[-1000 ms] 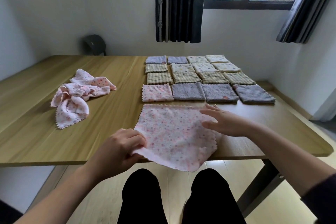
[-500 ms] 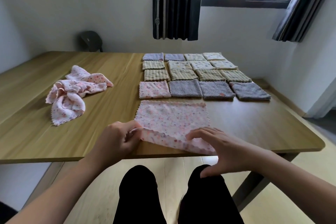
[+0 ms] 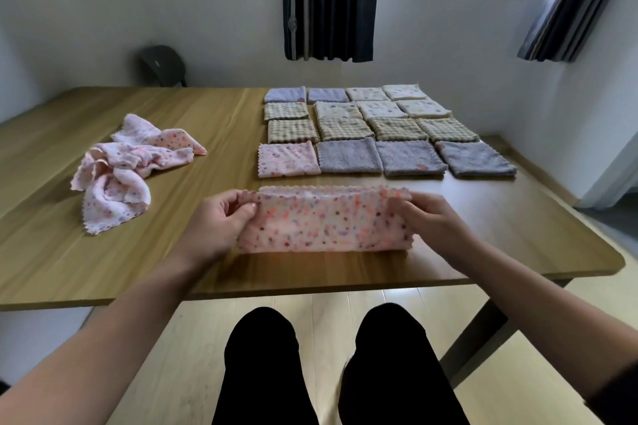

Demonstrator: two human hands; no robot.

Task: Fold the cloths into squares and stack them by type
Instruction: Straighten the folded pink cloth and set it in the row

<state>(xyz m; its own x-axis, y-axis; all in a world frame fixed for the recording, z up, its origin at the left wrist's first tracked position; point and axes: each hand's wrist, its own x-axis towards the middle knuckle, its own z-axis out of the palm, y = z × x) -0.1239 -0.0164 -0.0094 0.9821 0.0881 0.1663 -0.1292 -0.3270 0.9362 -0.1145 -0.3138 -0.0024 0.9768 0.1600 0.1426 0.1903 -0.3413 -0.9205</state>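
A pink spotted cloth lies near the table's front edge, doubled over into a long strip. My left hand pinches its upper left corner and my right hand pinches its upper right corner, bringing the near edge to the far edge. Behind it lies a folded pink spotted square. Right of that are three folded grey squares. Further back lie checked squares, cream printed squares and lilac squares. A heap of unfolded pink spotted cloths lies at the left.
The wooden table stretches wide to the left of the cloths. A dark chair back shows behind its far edge. Dark curtains and a window are on the back wall. My legs are below the table's front edge.
The cloth lay flat with its near edge hanging over the table. Both hands took its near corners and carried them up and away, folding it in half.
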